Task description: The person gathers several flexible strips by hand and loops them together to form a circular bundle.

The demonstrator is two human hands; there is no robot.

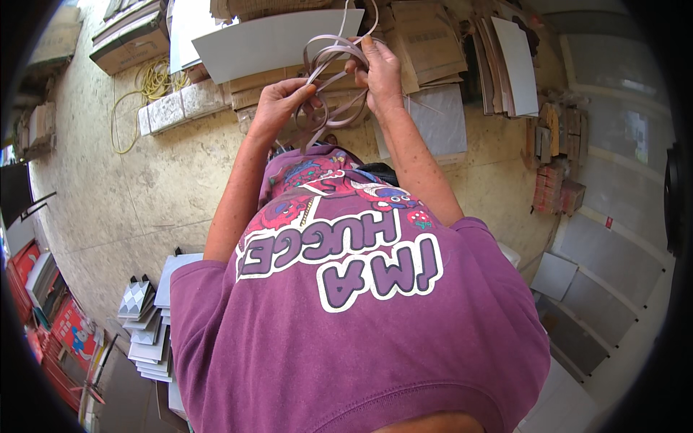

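A long, flat, pale pinkish strap point(336, 50) hangs in loose loops between my two hands, in front of my body. My left hand point(283, 105) pinches it between thumb and fingers. A little farther out and to the right, my right hand point(381, 72) is closed on another part of the strap. One loose end rises past the top edge of the view, and several loops dangle below my fingers. Just beyond the strap lies a large white board point(260, 47) on flattened cardboard.
Flattened brown cardboard point(426, 47) is piled at the far right, beside upright boards point(514, 68). A white wrapped block point(184, 107) and a coiled yellow hose or rope point(153, 78) lie on the floor at left. Tile samples point(148, 335) stand near my left side; red bricks point(548, 187) sit at right.
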